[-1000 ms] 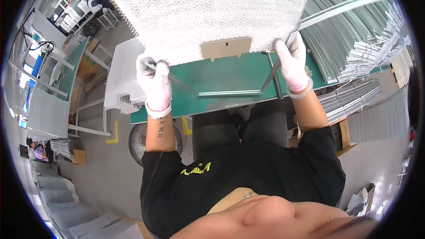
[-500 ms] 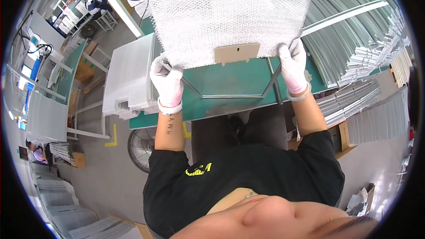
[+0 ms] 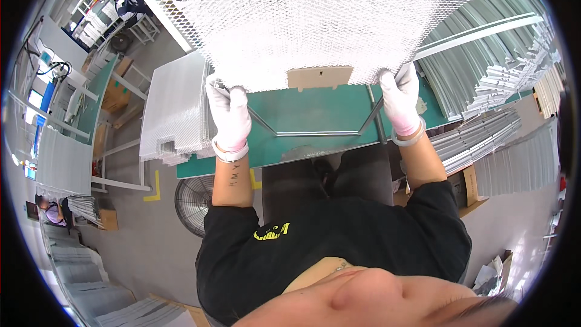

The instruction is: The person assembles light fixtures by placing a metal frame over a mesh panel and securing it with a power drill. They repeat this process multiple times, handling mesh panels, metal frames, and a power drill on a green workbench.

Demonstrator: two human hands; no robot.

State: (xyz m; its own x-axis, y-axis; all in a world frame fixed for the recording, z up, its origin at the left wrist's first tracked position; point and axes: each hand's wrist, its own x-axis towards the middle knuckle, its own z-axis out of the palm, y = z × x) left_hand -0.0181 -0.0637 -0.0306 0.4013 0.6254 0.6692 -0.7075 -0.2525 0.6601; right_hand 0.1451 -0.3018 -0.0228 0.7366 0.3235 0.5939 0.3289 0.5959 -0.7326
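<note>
A large silvery expanded-metal mesh panel (image 3: 302, 24) is held up before me, tilted over the bench, with a flat tan plate (image 3: 321, 77) at the middle of its near edge. Its near left corner is gripped by my left hand (image 3: 231, 115), white-gloved, thumb over the mesh. At the near right corner my right hand (image 3: 400, 102), gloved the same way, is closed on the edge. Below the panel a thin grey metal frame (image 3: 318, 134) shows its near bar and parts of its sides; the rest is hidden. Whether my fingers also touch this frame, I cannot tell.
The green bench (image 3: 284, 150) lies under the panel. A stack of mesh sheets (image 3: 175, 100) stands at its left, and many long metal strips (image 3: 478, 54) are piled at the right. A floor fan (image 3: 195, 203) sits below left. Other people appear far left.
The mesh panel has tilted up and come closer, so its far part spreads wider across the top of the view. Both hands keep their grip at its corners.
</note>
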